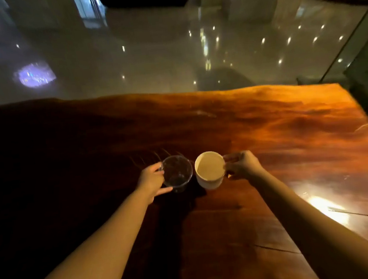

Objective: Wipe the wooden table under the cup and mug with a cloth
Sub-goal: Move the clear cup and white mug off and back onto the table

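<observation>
A clear glass cup (177,172) and a white mug (209,170) stand side by side near the middle of the dark wooden table (278,130). My left hand (152,180) wraps the glass cup from its left side. My right hand (241,165) grips the white mug at its right side, where the handle is hidden by my fingers. Whether the cup and mug rest on the wood or are slightly lifted I cannot tell. No cloth is in view.
The table's wavy far edge (174,92) runs across the view, with a glossy tiled floor (147,53) beyond. The table's right edge (364,113) borders a glass panel (348,40). The left half of the table lies in deep shadow.
</observation>
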